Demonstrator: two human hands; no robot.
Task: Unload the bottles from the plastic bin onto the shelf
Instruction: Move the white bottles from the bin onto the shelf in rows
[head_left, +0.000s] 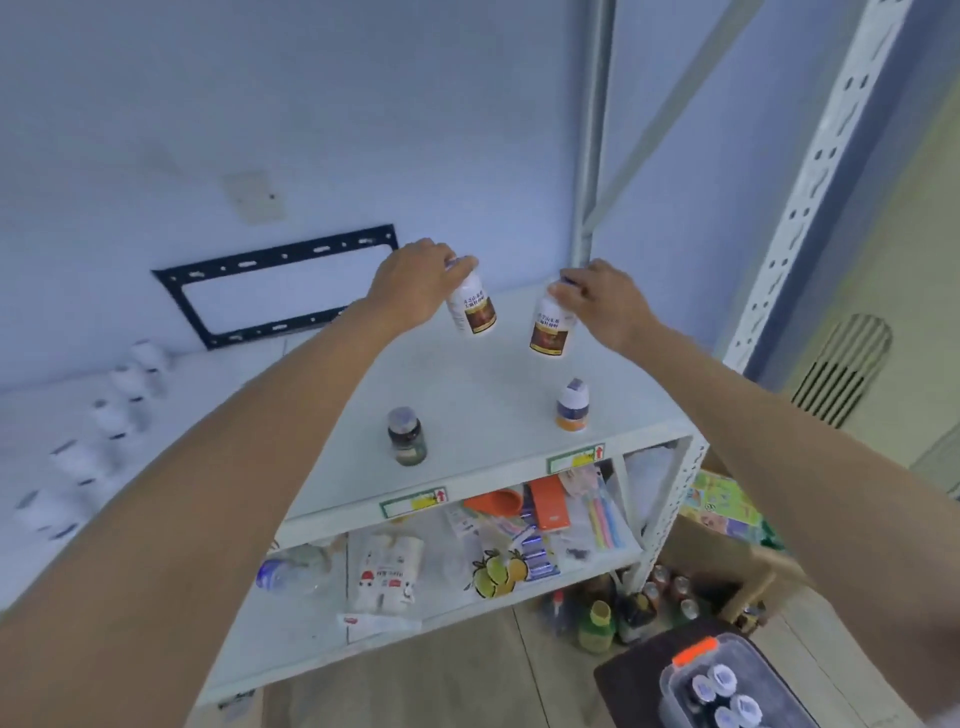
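Note:
My left hand (415, 283) grips the cap of a white bottle with a brown label (471, 306), held tilted above the back of the white shelf top (467, 395). My right hand (602, 299) grips the cap of a second white bottle with a brown label (551, 327), also near the shelf's back. A dark bottle (407, 436) and a white bottle with an orange base (573, 405) stand near the shelf's front edge. The clear plastic bin (675, 686) with an orange latch sits at the bottom right and holds several capped bottles (722, 680).
The lower shelf (291, 623) carries bags, packets, an orange cup and a water bottle. Bottles and cans stand on the floor beside a cardboard box (727, 561). A perforated metal upright (810, 197) rises on the right. White bottles (130, 384) line a surface at left.

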